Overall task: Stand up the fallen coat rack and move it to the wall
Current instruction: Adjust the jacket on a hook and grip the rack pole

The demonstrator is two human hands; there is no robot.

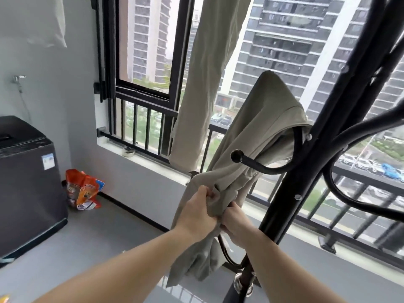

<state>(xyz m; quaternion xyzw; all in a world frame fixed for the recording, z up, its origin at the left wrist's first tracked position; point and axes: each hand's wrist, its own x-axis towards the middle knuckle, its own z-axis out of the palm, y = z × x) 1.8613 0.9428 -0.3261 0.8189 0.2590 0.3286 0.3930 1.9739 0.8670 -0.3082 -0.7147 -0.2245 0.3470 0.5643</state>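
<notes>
The black metal coat rack (306, 162) stands upright at the right, close to the window railing, its pole running from the top right corner down to the bottom edge. An olive-green garment (258, 132) hangs over one of its curved hooks, whose ball tip (237, 155) sticks out to the left. My left hand (200, 212) and my right hand (237, 221) are side by side below that hook, both clenched on the lower folds of the garment. The rack's base is out of view.
A second olive cloth (207, 73) hangs from above in front of the window. A dark washing machine (28, 182) stands at the left wall, with an orange bag (84, 190) on the floor beside it. The black railing (153, 127) lines the low window sill.
</notes>
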